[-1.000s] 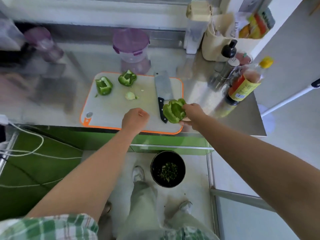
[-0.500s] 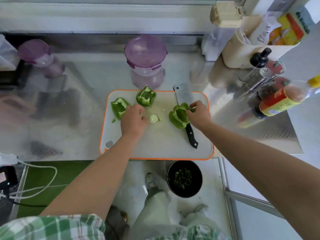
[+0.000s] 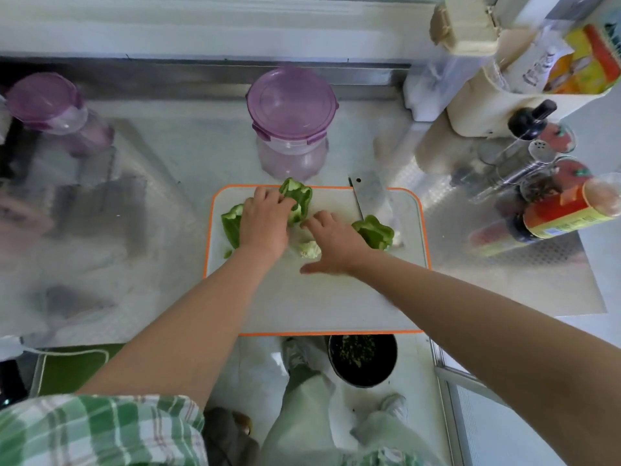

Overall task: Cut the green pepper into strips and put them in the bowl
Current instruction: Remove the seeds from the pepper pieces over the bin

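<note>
Since half a second ago the right hand [image 3: 332, 243] has let go of its pepper chunk [image 3: 374, 232], which now lies across the knife [image 3: 369, 196] on the right of the cutting board [image 3: 336, 304]. That hand's spread flat now, reaching toward the board's middle near the pale core [image 3: 309, 249]. The left hand [image 3: 263, 223] has moved up, fingers curled on the pepper piece [image 3: 297, 200] at the board's far edge. Both pieces are glossy green with ruffled edges. Board's white plastic with an orange rim, on a shiny steel bench [image 3: 151, 230].

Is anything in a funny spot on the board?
Yes. The knife lies with its blade poking past the cutting board's far edge, and a pepper piece sits on top of it.
</note>
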